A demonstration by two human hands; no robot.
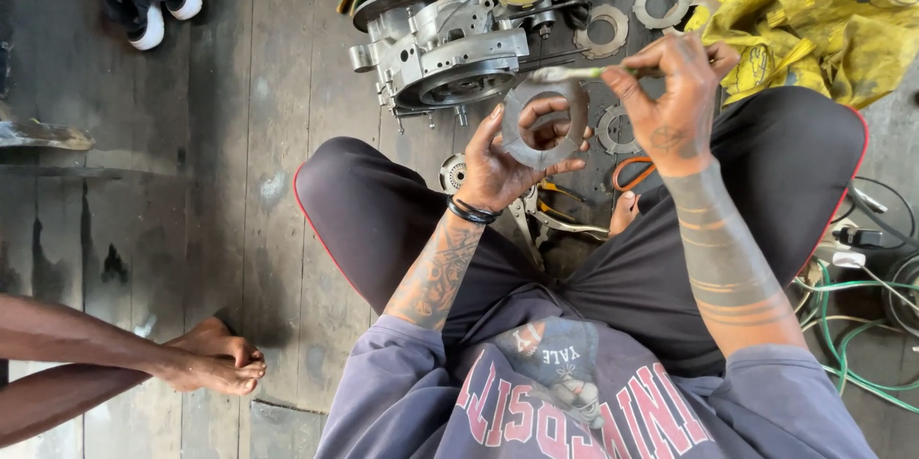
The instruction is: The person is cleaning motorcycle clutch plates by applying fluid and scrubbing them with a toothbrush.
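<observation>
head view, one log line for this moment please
left hand: holds metal ring | right hand: holds small brush over ring | engine case: on floor ahead

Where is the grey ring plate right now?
In the head view, the grey ring plate sits centre frame in the left hand, just below the engine casing, with the right hand beside it.

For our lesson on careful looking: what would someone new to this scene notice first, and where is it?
First, at the centre, the left hand holds up a flat grey metal ring while the right hand points a thin brush at its top edge. Just beyond on the wooden floor sits a silver engine casing, and a crumpled yellow cloth lies at top right.
</observation>
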